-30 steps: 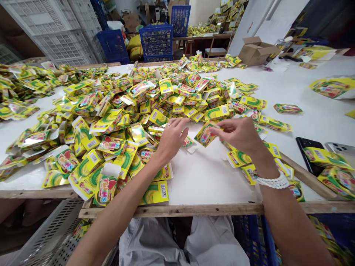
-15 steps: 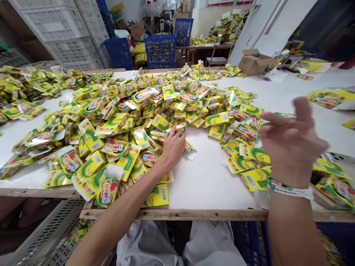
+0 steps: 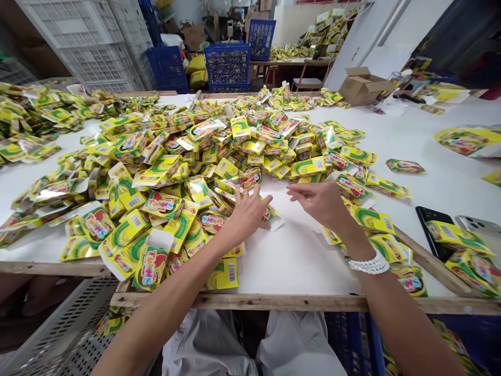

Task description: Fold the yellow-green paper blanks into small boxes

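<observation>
My left hand (image 3: 246, 212) lies with spread fingers on the near edge of a large heap of yellow-and-green printed card packets (image 3: 188, 167), touching them without gripping. One small packet (image 3: 269, 214) sits just beyond its fingertips. My right hand (image 3: 317, 202) hovers over the white table top (image 3: 297, 256) with its fingers stretched towards the left hand. Nothing shows in it. A white beaded bracelet (image 3: 368, 264) circles my right wrist.
A wooden table rail (image 3: 235, 302) runs along the near side above my grey-trousered lap (image 3: 250, 344). A black phone (image 3: 428, 230) and more packets lie to the right. A cardboard box (image 3: 363, 86) and blue crates (image 3: 227, 65) stand beyond the table.
My right hand held a packet a second ago, then rose open to the right, and now has come back low and empty. My left hand has shifted slightly along the heap's edge.
</observation>
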